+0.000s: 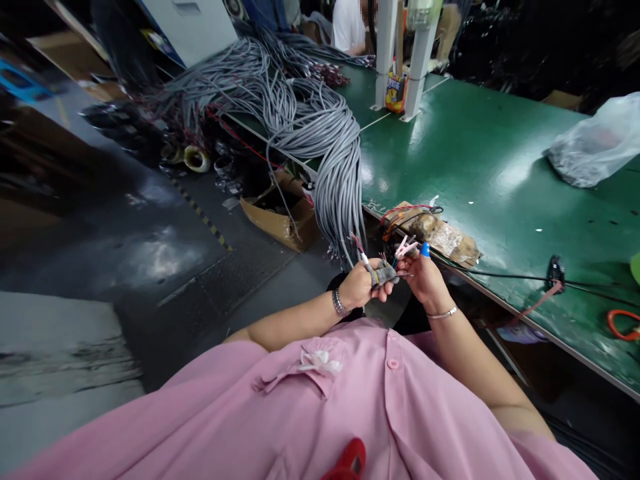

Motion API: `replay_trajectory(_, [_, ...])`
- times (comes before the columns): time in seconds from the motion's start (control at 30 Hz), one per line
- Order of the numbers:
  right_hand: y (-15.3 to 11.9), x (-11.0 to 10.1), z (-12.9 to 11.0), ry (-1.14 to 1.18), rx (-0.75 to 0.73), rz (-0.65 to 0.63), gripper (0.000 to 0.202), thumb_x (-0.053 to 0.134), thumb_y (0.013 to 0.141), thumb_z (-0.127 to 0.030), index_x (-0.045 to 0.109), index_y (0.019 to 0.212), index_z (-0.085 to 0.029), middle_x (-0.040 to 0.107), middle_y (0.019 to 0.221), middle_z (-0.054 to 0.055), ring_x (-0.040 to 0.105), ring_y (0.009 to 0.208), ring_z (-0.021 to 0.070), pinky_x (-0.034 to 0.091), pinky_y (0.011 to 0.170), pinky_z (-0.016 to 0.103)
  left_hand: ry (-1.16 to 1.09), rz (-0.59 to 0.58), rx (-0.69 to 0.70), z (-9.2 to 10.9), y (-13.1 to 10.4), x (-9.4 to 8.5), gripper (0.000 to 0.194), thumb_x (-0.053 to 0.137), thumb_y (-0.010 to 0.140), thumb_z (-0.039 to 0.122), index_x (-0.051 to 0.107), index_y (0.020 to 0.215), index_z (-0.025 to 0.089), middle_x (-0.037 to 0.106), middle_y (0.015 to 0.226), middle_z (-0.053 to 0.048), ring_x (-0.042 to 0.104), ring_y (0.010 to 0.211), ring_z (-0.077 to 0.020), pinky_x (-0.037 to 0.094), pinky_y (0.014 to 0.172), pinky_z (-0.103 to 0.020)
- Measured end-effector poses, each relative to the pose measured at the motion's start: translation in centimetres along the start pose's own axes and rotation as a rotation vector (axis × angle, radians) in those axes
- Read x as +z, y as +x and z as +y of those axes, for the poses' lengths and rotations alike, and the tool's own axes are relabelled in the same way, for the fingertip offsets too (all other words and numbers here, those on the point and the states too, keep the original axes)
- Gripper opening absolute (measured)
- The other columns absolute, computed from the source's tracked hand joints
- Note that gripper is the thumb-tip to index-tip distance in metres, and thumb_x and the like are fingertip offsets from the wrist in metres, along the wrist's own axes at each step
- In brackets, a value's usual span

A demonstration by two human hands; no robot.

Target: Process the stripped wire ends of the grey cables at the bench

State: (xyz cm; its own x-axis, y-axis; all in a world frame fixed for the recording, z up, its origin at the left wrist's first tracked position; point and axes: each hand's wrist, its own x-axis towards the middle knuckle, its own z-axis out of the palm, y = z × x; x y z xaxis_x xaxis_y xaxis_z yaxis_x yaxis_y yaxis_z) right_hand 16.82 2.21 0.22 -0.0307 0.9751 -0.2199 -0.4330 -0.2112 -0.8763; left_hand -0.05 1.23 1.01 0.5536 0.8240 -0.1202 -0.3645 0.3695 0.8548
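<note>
My left hand (357, 285), with a grey cover on a finger, is closed around a grey cable (367, 261) whose end shows thin coloured wires. Close beside it, my right hand (424, 279) has a blue cover on one fingertip, and its fingers are pinched at the thin wires between the hands. A pink clip (404, 248) shows just above the right fingers. Behind the hands, a thick bundle of grey cables (340, 177) hangs over the edge of the green table (470, 153).
A taped cardboard piece (447, 237) lies at the table edge beyond my right hand. An open cardboard box (283, 217) stands below the cables. On the right are a plastic bag (595, 143) and an orange-handled tool (623, 325). A person in white (349, 27) is across the table.
</note>
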Motion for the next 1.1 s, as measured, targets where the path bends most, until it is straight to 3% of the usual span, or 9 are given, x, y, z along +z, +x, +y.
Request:
replay_trajectory(0.13, [0.7,0.6,-0.3,-0.001,-0.05,-0.027,0.048,0.059,0.076,-0.068,0.063,0.078,-0.02,0.062,0.071,0.001,0.054,0.059,0.011,0.044,0.055,0.024,-0.073,-0.035,-0.011,-0.1,1.1,0.2,0.035,0.074,0.069,0.043,0.057,0.073,0.012,0.061,0.053,-0.001,0.052,0.034,-0.0089,0.029,0.031,-0.017])
replay_trajectory(0.57, [2.0,1.5,1.0,0.087,-0.098,0.135,0.051,0.063,0.069,-0.071,0.058,0.073,-0.02,0.059,0.065,0.0,0.05,0.056,0.0123,0.046,0.055,0.027,-0.104,0.012,-0.074,-1.1,2.2,-0.3,0.036,0.074,0.067,0.044,0.057,0.073,0.013,0.059,0.051,-0.001,0.048,0.033,-0.0081,0.03,0.031,-0.018])
replay_trajectory(0.73, [1.8,1.6,1.1,0.146,-0.117,0.113,0.05,0.061,0.072,-0.07,0.059,0.076,-0.021,0.06,0.069,0.0,0.052,0.058,0.0117,0.046,0.055,0.026,-0.096,0.006,-0.086,-1.4,2.0,-0.5,0.035,0.073,0.068,0.044,0.058,0.072,0.012,0.058,0.05,-0.001,0.048,0.033,-0.0082,0.029,0.031,-0.018])
replay_trajectory(0.97, [0.7,1.0,0.2,0.12,-0.005,0.048,0.058,0.048,0.074,-0.078,0.061,0.081,-0.022,0.064,0.076,0.004,0.056,0.064,0.0146,0.048,0.055,0.027,-0.029,0.033,-0.039,-1.1,0.9,-0.3,0.038,0.072,0.068,0.048,0.059,0.073,0.013,0.06,0.052,-0.002,0.05,0.034,-0.0089,0.029,0.031,-0.018])
replay_trajectory(1.1, [0.4,0.8,-0.1,0.092,0.0,-0.029,0.053,0.049,0.078,-0.072,0.063,0.088,-0.022,0.066,0.084,0.004,0.058,0.067,0.0141,0.049,0.057,0.027,0.031,0.049,0.013,-1.0,0.0,-0.1,0.039,0.071,0.071,0.049,0.059,0.073,0.012,0.062,0.054,-0.003,0.053,0.036,-0.0093,0.027,0.032,-0.018])
